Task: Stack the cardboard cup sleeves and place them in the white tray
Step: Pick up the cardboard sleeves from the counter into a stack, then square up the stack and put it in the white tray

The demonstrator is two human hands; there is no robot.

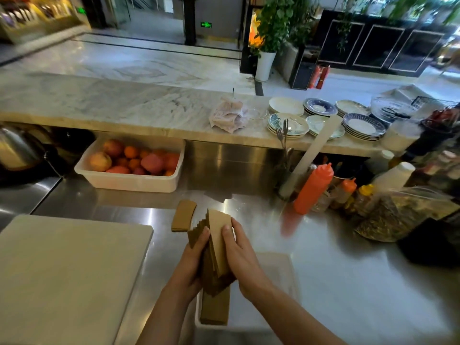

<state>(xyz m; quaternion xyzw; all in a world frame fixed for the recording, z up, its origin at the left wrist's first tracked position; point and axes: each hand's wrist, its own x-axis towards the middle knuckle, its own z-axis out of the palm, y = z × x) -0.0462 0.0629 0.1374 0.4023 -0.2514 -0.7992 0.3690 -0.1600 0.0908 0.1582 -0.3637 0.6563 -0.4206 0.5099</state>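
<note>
Above the white tray [286,270], left hand [193,257] and right hand [240,255] clasped around the fanned sleeve stack [216,242], thumbs up.

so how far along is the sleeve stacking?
Done: one stack already lies in the white tray. In hand: left hand and right hand hold a fanned bundle above it. Left: a few loose sleeves on the steel counter.

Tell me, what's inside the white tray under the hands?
A flat stack of sleeves lies inside the white tray. Both hands and their bundle of sleeves cover the rest.
</note>
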